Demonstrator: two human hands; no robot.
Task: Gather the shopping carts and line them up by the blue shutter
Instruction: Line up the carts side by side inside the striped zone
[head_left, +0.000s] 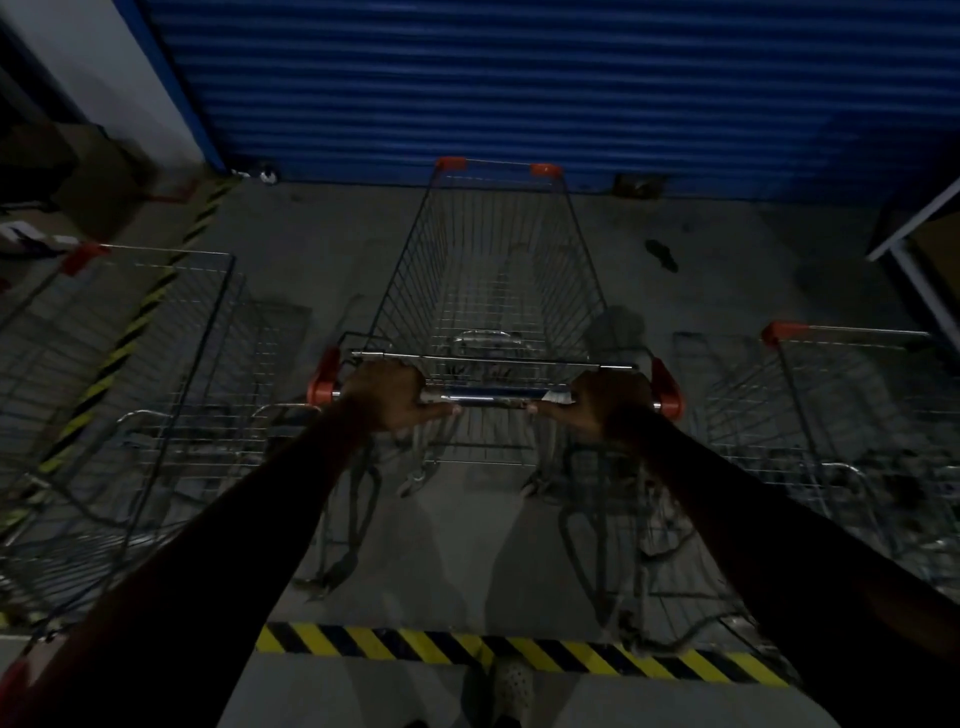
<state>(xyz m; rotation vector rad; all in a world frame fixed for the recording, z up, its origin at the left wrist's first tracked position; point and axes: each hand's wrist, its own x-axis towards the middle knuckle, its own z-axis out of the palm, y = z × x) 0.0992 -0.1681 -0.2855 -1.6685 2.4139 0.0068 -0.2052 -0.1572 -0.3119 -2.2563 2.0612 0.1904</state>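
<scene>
A wire shopping cart (493, 270) with orange corner caps stands straight ahead, its front end close to the blue shutter (519, 78). My left hand (387, 397) grips the left part of the cart's handle bar (493, 397). My right hand (605, 402) grips the bar's right part. A second cart (119, 364) stands to the left. A third cart (852, 415) stands to the right. Both side carts sit nearer to me than the middle cart's front.
Yellow-black hazard tape (519, 652) crosses the concrete floor at my feet, and another strip (140, 312) runs diagonally on the left. A white shelf frame (914, 234) stands at the right edge. Dark boxes (62, 171) lie at the far left. The scene is dim.
</scene>
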